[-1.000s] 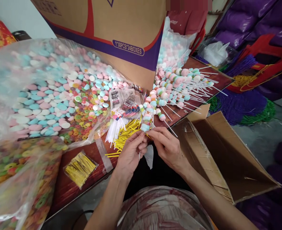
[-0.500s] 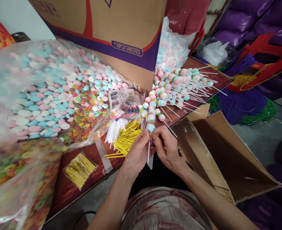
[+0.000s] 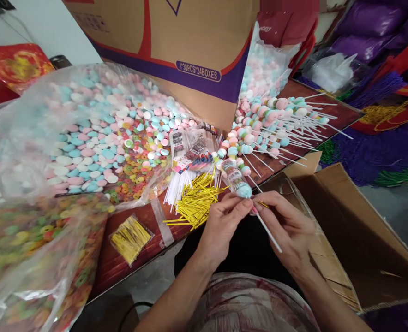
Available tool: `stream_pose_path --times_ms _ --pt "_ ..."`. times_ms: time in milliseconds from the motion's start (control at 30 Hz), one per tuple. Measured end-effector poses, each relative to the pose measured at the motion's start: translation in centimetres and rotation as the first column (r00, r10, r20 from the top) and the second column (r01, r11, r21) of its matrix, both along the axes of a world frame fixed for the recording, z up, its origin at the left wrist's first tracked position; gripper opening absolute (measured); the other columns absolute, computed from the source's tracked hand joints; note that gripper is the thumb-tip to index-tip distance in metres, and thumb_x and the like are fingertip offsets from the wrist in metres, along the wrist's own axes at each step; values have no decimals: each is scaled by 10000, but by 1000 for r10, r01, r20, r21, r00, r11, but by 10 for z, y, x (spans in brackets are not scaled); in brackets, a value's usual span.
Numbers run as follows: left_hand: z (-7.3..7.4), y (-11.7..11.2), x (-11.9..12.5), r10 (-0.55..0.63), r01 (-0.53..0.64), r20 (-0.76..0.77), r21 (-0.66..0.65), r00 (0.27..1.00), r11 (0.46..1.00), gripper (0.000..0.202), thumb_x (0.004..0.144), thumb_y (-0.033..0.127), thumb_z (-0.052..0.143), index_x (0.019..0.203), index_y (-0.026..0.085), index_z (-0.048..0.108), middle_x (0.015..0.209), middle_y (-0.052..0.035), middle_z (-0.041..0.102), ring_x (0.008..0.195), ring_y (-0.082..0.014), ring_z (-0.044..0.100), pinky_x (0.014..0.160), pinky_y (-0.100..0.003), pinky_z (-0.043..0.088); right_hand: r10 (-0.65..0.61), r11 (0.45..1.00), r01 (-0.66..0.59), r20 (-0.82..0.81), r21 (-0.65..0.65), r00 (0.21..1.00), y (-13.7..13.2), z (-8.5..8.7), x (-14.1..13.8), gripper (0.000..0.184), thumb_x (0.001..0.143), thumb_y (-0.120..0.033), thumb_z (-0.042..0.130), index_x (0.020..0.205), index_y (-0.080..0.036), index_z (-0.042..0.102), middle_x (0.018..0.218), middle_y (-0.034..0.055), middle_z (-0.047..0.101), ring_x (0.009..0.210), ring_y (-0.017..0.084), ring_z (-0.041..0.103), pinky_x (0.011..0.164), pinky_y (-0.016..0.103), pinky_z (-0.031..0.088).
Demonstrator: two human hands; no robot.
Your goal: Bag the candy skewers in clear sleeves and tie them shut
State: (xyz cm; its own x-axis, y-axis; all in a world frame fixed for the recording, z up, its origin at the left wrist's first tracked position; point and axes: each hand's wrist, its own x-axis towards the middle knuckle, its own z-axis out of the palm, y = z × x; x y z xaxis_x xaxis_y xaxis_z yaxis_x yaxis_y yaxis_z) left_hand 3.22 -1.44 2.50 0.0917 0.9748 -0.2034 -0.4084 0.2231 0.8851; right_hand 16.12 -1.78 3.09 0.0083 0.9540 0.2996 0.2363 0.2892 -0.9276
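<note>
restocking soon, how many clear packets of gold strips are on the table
1: a clear packet near the edge of the table, left of the loose gold strips. More may be hidden.

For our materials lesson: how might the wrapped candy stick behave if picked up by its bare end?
The wrapped candy stick would probably feel top-heavy: sweets bunch at one end. Its straight white shaft looks fairly stiff.

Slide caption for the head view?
Left hand pinches a wrapped candy skewer; right hand holds a gold strip at its base.
</note>
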Motion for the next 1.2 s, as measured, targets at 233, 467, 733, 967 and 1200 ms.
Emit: stream_pose_path --times_ms 233,467,733,967,1200 --pt "-8 8 32 1 16 -189 90 982 996 78 743 265 768 700 204 747 718 -43 681 703 -171 590 722 -313 457 -72 902 -93 -360 -421 930 -27 -33 32 184 824 -383 708 818 -199 719 654 13 609 489 107 459 480 275 358" --pt "2 78 -59 487 -265 -629 417 607 869 96 818 202 669 866 244 741 930 -72 682 913 -229 588 829 -355 430 -429 871 226 -451 -437 783 -13 -92 133 161 766 -477 729 742 -321 697 590 24 523 418 106 349 468 391 207" --pt "-20 127 -126 359 -295 -901 284 244 912 184 691 232 756 842 206 655 778 -58 603 844 -252 577 736 -353 383 -504 833 249 -493 -494 709 15 -93 115 245 665 -392 810 836 -226 755 698 35 600 496 115 445 468 337 304" --pt "-3 103 -105 458 -358 -551 285 698 889 152 746 264 706 645 180 629 597 21 511 566 -102 407 555 -246 299 -256 943 209 -164 -260 953 4 -42 23 194 845 -361 687 975 -220 716 698 10 645 599 140 538 549 273 440" --pt "2 62 -34 404 -382 218 -139 888 914 191 639 218 821 776 169 698 801 -1 675 727 -104 606 711 -229 477 8 956 -110 -352 -272 936 23 -22 -48 239 834 -390 690 977 -199 672 845 35 692 723 163 617 655 281 518"
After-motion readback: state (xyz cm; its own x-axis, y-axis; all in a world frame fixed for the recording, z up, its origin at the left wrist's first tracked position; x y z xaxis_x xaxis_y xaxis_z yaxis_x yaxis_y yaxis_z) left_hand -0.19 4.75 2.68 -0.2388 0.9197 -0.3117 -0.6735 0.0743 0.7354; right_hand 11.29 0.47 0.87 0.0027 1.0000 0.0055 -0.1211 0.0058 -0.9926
